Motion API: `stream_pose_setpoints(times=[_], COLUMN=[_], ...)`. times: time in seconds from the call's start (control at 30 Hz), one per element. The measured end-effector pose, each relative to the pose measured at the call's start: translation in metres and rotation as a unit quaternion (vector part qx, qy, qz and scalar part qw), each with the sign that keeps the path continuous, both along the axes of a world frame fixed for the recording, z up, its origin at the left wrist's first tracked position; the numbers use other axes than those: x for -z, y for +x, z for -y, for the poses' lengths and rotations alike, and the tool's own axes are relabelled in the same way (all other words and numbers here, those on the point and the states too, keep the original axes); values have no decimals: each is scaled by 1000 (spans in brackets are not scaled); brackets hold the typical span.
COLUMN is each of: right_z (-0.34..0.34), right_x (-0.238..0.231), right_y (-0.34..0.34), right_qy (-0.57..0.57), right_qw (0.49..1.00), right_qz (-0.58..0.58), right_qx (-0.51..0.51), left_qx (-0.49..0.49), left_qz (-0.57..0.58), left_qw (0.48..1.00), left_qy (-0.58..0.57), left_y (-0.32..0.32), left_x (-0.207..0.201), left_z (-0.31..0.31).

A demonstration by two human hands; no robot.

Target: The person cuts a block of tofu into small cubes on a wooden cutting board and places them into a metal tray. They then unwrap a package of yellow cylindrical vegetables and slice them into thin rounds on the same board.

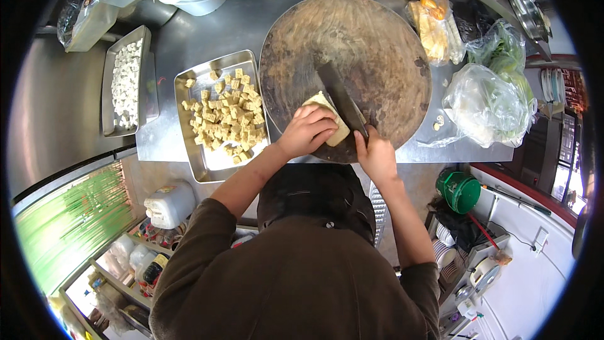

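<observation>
A brushed-steel counter (245,22) fills the workspace, and on it sits a thick, round, brown wooden chopping block (352,31) with a worn, stained face. Near its front edge, the person's left hand (308,131) presses bent fingers over a pale tan, oblong slab with a firm, tofu-like look (340,135), pinning it to the wood. The right hand (377,156) is wrapped round the handle of a dark, broad-bladed steel cleaver (340,96), whose blade runs along the slab's right side, just beside the left fingertips; whether the edge has entered the slab cannot be told.

Left of the holding hand, a shallow rectangular steel tray (180,119) carries small golden-tan cubes (229,119); its rim is close by the block.

The likeliest trouble is a cut finger, if the slab slides under uneven pressure or a fingertip creeps toward the blade. Pressing too hard could also crumble the slab, if it is as soft as it looks, and a leaning blade would probably leave uneven pieces.
</observation>
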State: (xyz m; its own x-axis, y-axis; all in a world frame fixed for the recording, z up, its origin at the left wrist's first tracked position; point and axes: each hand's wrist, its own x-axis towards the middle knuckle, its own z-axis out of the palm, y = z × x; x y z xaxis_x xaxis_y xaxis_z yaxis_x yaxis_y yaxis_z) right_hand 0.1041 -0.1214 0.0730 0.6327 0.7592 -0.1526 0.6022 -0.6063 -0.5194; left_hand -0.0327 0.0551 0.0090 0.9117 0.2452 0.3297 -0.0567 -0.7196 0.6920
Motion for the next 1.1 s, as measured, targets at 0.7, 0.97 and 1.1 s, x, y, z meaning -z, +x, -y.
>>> stream_pose_setpoints(times=[0.7, 0.97, 1.1], right_z=[-18, 7, 10], right_x=[-10, -29, -67], right_y=[-27, -11, -20], right_qy=[-72, -5, -50], right_qw=[992, 1000, 997], right_qz=[70, 6, 16], right_qx=[-78, -2, -55], left_qx=[-28, -63, -124], left_qz=[17, 46, 92], left_qw=[999, 994, 984], left_qy=[-21, 76, 85], left_y=[-3, -13, -16], left_x=[3, -4, 13], left_z=[2, 5, 10])
